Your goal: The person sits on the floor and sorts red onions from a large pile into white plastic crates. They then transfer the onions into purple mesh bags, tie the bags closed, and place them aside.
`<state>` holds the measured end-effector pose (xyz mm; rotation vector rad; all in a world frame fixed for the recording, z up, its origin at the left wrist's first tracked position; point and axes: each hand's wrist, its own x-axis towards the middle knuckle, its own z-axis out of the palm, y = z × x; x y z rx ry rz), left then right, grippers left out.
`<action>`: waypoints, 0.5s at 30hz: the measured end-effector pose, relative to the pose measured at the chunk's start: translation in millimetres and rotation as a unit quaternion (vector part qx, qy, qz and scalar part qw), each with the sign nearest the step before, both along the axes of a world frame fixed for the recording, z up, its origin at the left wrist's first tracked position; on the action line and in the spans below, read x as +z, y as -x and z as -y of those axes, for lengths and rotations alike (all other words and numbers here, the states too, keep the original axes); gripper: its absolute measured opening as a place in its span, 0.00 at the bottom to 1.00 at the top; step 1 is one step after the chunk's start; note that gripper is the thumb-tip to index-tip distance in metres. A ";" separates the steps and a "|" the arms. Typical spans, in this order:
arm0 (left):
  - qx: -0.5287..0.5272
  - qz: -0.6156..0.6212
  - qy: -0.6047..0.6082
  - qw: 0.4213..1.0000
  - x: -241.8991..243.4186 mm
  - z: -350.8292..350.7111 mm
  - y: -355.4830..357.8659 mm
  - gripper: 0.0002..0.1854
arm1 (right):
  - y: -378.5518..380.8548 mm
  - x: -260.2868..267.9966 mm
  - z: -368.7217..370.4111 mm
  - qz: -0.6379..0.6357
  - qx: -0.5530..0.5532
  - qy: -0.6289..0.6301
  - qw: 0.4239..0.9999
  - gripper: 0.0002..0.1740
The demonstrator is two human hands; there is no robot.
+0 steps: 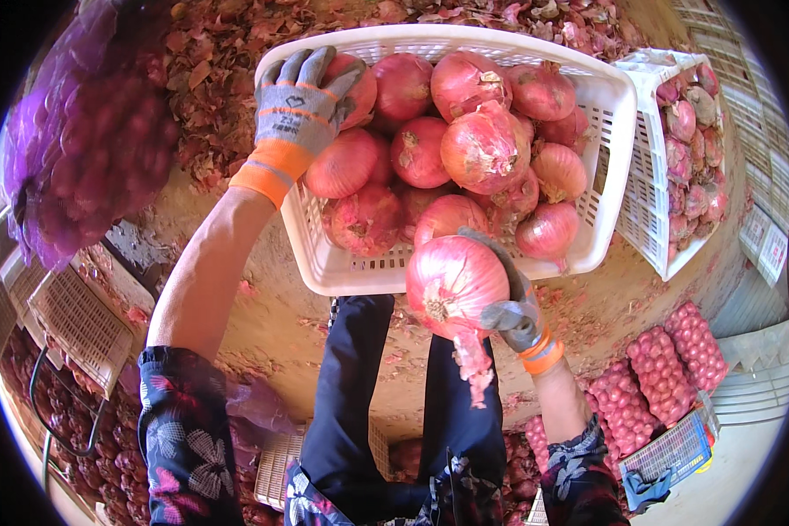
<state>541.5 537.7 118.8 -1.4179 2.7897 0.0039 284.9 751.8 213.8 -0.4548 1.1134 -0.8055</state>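
A white plastic crate (361,287) with large red onions lies in front of me. My left hand (299,98), in a grey glove with an orange cuff, is at the crate's far left corner, its fingers spread over the rim and against a red onion (355,92). My right hand (516,309), gloved alike, holds a big red onion (457,283) with its dry, papery neck hanging down, just above the crate's near edge. Another large onion (485,148) sits on top of the others in the crate.
A second white crate (644,158) of smaller onions stands at the right. A purple mesh sack of onions (98,151) is at the upper left. Loose onion skins (217,85) cover the ground behind the crate. Filled mesh sacks (661,375) lie at the lower right.
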 end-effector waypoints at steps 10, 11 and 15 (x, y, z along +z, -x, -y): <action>-0.080 -0.090 -0.170 0.978 16.5 -131.1 14.8 0.34 | 6.8 25.2 -84.0 0.094 -0.051 -0.201 0.974 0.46; -0.092 -0.007 -0.189 0.978 9.5 -142.2 18.9 0.36 | 7.1 39.3 -83.6 0.085 -0.033 -0.225 0.970 0.43; -0.110 0.282 -0.210 0.930 2.7 -152.7 56.7 0.41 | 5.3 35.8 -107.0 0.116 -0.017 -0.228 0.967 0.37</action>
